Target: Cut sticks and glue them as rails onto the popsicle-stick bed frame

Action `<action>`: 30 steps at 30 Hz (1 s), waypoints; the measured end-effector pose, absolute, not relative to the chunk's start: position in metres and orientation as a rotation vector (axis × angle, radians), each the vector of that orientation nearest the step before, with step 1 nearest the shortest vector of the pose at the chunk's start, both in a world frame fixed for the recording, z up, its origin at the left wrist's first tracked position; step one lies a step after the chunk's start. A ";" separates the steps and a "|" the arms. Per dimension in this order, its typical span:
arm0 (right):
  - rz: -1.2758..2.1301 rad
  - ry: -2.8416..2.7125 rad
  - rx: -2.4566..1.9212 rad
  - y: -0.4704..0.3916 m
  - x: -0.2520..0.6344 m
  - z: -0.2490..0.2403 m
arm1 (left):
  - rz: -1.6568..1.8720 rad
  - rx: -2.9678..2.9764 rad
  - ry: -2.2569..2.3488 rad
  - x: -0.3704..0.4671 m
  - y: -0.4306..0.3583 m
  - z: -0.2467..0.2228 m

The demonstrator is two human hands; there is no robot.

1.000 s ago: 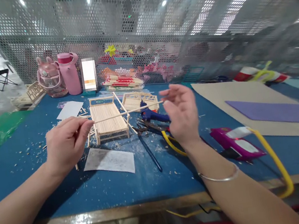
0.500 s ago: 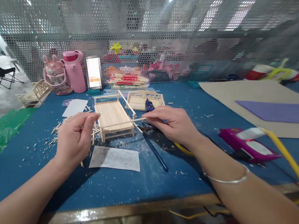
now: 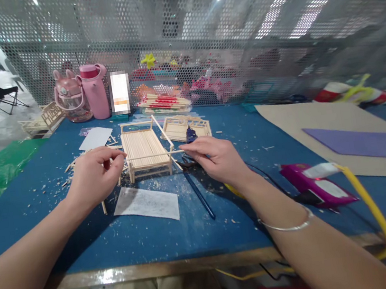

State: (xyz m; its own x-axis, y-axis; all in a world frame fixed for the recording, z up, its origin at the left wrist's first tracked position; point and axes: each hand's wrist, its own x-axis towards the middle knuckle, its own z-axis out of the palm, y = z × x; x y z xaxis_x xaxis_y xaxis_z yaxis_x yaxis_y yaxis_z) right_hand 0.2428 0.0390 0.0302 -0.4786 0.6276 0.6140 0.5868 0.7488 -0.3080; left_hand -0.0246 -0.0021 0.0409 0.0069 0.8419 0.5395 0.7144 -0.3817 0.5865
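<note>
A thin wooden stick (image 3: 151,155) stretches level between my two hands, across the front of a miniature bed-like frame (image 3: 142,144) built of pale sticks. My right hand (image 3: 217,160) pinches the stick's right end between thumb and fingers. At the left end, the thumb and forefinger of my left hand (image 3: 95,177) are closed around the tip. Just beyond my right fingers a dark blue glue gun nozzle (image 3: 190,134) shows, partly hidden. Dark-jawed pliers with blue handles (image 3: 200,196) lie below that hand. Behind stands a second small stick frame (image 3: 176,130).
A sheet of white paper (image 3: 147,203) lies in front of the frame, with stick scraps (image 3: 70,166) to its left. Pink bottles (image 3: 95,93) stand at the back left. At right are a magenta device (image 3: 319,186) with a yellow cable and a purple sheet (image 3: 361,142) on brown board.
The stick and my right hand have moved slightly left and up. My left fingertips have come down to the stick's left end. The whole view has shifted a little.
</note>
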 end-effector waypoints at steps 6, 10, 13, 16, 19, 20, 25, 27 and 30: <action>0.089 -2.211 -0.877 0.040 0.242 0.028 | 1.221 2.205 1.635 -0.031 -0.002 0.040; 0.086 -2.230 -0.870 0.039 0.241 0.028 | 1.200 2.304 1.602 -0.030 -0.002 0.036; 0.075 -2.237 -0.859 0.039 0.240 0.028 | 1.187 2.318 1.607 -0.028 -0.002 0.035; 0.062 -2.235 -0.862 0.040 0.239 0.027 | 1.192 2.301 1.609 -0.028 -0.001 0.034; 0.045 -2.243 -0.865 0.040 0.239 0.028 | 1.187 2.281 1.607 -0.028 -0.002 0.036; 0.040 -2.252 -0.867 0.040 0.239 0.028 | 1.167 2.282 1.615 -0.028 -0.003 0.036; 0.022 -2.278 -0.869 0.039 0.238 0.029 | 1.081 2.312 1.656 -0.028 -0.004 0.037; 0.020 -2.281 -0.869 0.039 0.238 0.029 | 1.140 2.335 1.663 -0.029 -0.004 0.035; 0.027 -2.290 -0.881 0.040 0.237 0.028 | 1.394 2.386 1.700 -0.029 -0.005 0.034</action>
State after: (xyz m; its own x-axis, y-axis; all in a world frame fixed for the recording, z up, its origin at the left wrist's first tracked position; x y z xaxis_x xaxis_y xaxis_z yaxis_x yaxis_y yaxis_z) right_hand 0.2370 0.0398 0.0281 -0.5438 0.6007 0.5860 0.5870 0.7713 -0.2460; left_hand -0.0287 -0.0053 0.0342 0.0839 0.7247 0.6839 0.8128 -0.4468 0.3738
